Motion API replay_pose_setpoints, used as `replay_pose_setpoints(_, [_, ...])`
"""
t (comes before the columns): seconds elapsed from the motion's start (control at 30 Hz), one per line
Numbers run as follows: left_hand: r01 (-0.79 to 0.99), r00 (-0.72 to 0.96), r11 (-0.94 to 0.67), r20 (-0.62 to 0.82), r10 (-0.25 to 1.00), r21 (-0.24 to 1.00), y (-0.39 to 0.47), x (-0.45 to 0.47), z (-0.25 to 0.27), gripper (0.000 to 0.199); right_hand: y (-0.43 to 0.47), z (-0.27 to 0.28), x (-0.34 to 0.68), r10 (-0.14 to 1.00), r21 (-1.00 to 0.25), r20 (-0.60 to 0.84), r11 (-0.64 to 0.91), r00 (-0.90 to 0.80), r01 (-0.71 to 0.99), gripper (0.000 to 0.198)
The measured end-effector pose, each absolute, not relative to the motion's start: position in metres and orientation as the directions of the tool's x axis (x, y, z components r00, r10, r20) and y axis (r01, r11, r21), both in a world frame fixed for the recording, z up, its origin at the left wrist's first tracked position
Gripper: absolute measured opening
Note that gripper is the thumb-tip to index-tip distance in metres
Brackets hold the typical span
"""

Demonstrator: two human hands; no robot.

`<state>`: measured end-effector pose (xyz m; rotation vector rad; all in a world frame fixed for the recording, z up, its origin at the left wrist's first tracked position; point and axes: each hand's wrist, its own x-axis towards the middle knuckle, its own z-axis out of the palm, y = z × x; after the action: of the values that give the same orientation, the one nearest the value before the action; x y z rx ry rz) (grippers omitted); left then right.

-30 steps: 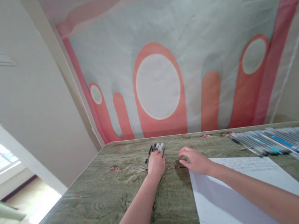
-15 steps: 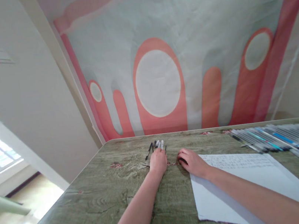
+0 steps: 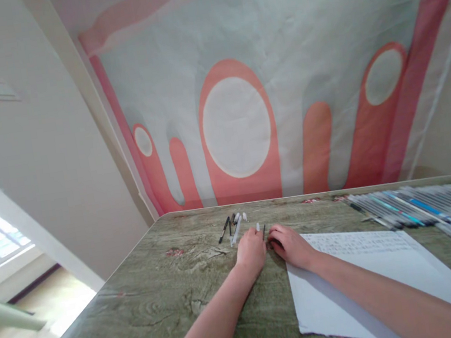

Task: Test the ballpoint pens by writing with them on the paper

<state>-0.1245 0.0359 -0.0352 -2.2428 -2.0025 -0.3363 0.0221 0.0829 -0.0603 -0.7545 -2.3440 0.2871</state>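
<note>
My left hand (image 3: 252, 251) is closed, with a white-tipped pen (image 3: 258, 226) poking out beyond its fingers. A thin dark stick-like piece (image 3: 264, 231) shows between the two hands; I cannot tell which one holds it. Curled close beside it, my right hand (image 3: 291, 245) has its fingertips pressed together, and whatever is in them is hidden. Its wrist rests over the corner of a white sheet of paper (image 3: 353, 285) with handwriting along the top. Left of my left hand lie a black pen (image 3: 224, 230), a whitish pen (image 3: 237, 229) and a small white piece (image 3: 245, 217).
Many grey pens with some blue ones (image 3: 421, 207) lie in a row at the right of the wood-patterned table (image 3: 144, 305). Behind the table stands a wall with a pink and red pattern (image 3: 249, 188). A pale green chair (image 3: 5, 312) is at the lower left.
My left hand has moved right, away from the small pen group and up to my right hand, bringing a white-tipped pen along. My right hand has stayed about where it was.
</note>
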Motion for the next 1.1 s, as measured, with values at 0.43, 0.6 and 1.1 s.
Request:
replay_pose_setpoints(0.43, [0.976,0.091,-0.136,0.254,0.963,0.168,0.038,-0.125,-0.039,0.021,0.085,-0.061,0.021,0.559,-0.361,0.523,0.829,-0.643,0.428,0.025])
replay_pose_setpoints(0.6, [0.971,0.071,-0.129,0.271,0.960,0.200,0.040,-0.127,-0.040,0.020,0.084,-0.060,0.021,0.544,-0.322,0.517,0.839,-0.661,0.438,0.027])
replay_pose_setpoints(1.1, [0.981,0.022,-0.052,0.160,0.987,0.185,0.035,-0.127,-0.025,0.023,0.082,-0.054,0.022,0.398,0.133,0.384,0.869,-0.833,0.477,0.018])
